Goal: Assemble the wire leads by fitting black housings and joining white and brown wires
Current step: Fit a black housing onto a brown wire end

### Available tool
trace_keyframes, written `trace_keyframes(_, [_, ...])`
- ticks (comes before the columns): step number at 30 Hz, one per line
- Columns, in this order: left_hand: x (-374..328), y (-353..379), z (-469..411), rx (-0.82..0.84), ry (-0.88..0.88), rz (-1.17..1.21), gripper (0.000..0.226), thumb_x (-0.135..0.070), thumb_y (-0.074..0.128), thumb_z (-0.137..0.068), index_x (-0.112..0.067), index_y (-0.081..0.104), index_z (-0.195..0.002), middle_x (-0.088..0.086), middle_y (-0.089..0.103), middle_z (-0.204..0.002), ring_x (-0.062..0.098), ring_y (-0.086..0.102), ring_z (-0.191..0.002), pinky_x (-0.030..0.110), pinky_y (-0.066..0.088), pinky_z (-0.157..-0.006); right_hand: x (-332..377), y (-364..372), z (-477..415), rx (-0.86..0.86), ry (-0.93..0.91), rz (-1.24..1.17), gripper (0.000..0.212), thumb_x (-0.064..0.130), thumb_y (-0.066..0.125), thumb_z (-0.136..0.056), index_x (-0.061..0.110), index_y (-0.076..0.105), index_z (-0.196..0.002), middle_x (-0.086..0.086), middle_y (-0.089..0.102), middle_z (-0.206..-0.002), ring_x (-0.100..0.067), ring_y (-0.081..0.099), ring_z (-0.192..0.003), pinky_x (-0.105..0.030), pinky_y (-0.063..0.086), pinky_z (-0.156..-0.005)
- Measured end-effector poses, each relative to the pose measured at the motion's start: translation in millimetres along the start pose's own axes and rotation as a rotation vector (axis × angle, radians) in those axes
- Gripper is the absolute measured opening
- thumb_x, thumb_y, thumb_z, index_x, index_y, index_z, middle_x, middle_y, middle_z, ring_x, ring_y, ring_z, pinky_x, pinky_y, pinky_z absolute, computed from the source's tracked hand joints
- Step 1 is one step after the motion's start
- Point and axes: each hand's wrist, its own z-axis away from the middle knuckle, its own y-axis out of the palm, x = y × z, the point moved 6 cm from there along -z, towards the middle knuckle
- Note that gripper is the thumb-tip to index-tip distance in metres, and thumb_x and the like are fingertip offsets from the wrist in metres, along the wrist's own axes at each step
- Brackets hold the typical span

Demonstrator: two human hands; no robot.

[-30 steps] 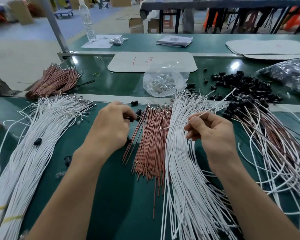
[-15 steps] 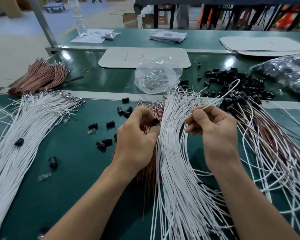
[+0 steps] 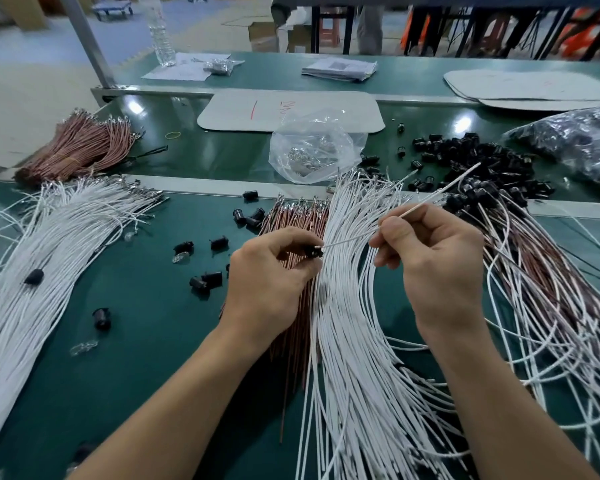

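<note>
My left hand (image 3: 271, 271) pinches a small black housing (image 3: 313, 251) above the brown wires (image 3: 293, 237). My right hand (image 3: 433, 258) pinches a single white wire (image 3: 347, 240) whose left tip meets the housing; its other end sticks up to the right past my fingers. Under both hands lies a wide fan of loose white wires (image 3: 347, 341). Several loose black housings (image 3: 207, 280) lie on the green bench left of my left hand. A big heap of black housings (image 3: 471, 157) sits at the back right.
Another white wire bundle (image 3: 49, 258) spreads at the left with a housing on it. A tied brown bundle (image 3: 80, 147) lies at the back left. A clear plastic bag of metal parts (image 3: 312, 150) and a white board (image 3: 291, 110) sit behind. Finished leads (image 3: 551, 289) pile at right.
My left hand came across from the loose housings with one black housing, meeting the tip of the white wire in my right hand. My right hand stayed nearly still.
</note>
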Motion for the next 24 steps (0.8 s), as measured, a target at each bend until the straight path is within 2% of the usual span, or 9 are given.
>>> trace_keyframes(6, [1.8, -0.7, 1.6, -0.019, -0.032, 0.036, 0.031, -0.009, 0.088, -0.078, -0.032, 0.083, -0.098, -0.016, 0.077, -0.096, -0.003, 0.071, -0.092, 0.026, 0.059, -0.091, 2.3, -0.9, 0.2, 0.007, -0.027, 0.008, 0.019, 0.0, 0.064, -0.096, 0.01, 0.07, -0.081, -0.009, 0.071, -0.068, -0.016, 0.061, -0.05, -0.017, 0.047, -0.051])
trace_keyframes(12, [1.7, 0.3, 1.5, -0.012, -0.012, 0.051, 0.035, -0.006, 0.084, -0.083, -0.033, 0.082, -0.105, -0.014, 0.072, -0.107, -0.004, 0.067, -0.102, 0.021, 0.056, -0.095, 3.5, -0.5, 1.1, 0.011, -0.034, 0.01, 0.018, 0.001, 0.064, -0.095, 0.01, 0.07, -0.081, -0.011, 0.071, -0.069, -0.016, 0.061, -0.05, -0.017, 0.047, -0.052])
trace_keyframes(16, [-1.4, 1.2, 2.0, 0.003, 0.046, -0.015, 0.034, -0.01, 0.084, -0.083, -0.034, 0.081, -0.106, -0.017, 0.071, -0.106, -0.004, 0.061, -0.109, 0.023, 0.053, -0.098, 2.4, 0.2, 1.9, 0.0, -0.039, 0.045, 0.019, 0.001, 0.066, -0.095, 0.013, 0.071, -0.081, -0.011, 0.071, -0.07, -0.017, 0.062, -0.051, -0.018, 0.047, -0.052])
trace_keyframes(20, [-5.3, 1.5, 4.0, 0.001, 0.123, -0.106, 0.031, -0.01, 0.082, -0.085, -0.033, 0.081, -0.106, -0.027, 0.067, -0.103, -0.002, 0.056, -0.113, 0.011, 0.042, -0.1, -0.5, 3.9, 4.7, -0.008, -0.028, 0.064, 0.018, 0.003, 0.067, -0.095, 0.015, 0.071, -0.082, -0.01, 0.072, -0.071, -0.019, 0.064, -0.051, -0.018, 0.048, -0.052])
trace_keyframes(24, [-5.5, 2.7, 3.9, 0.017, 0.126, -0.082, 0.03, -0.015, 0.081, -0.087, -0.035, 0.08, -0.109, -0.025, 0.067, -0.101, 0.001, 0.055, -0.112, 0.007, 0.038, -0.098, -2.2, -1.7, 2.9, -0.065, 0.0, 0.046, 0.016, 0.002, 0.066, -0.097, 0.01, 0.07, -0.084, -0.009, 0.073, -0.07, -0.019, 0.065, -0.051, -0.02, 0.049, -0.052])
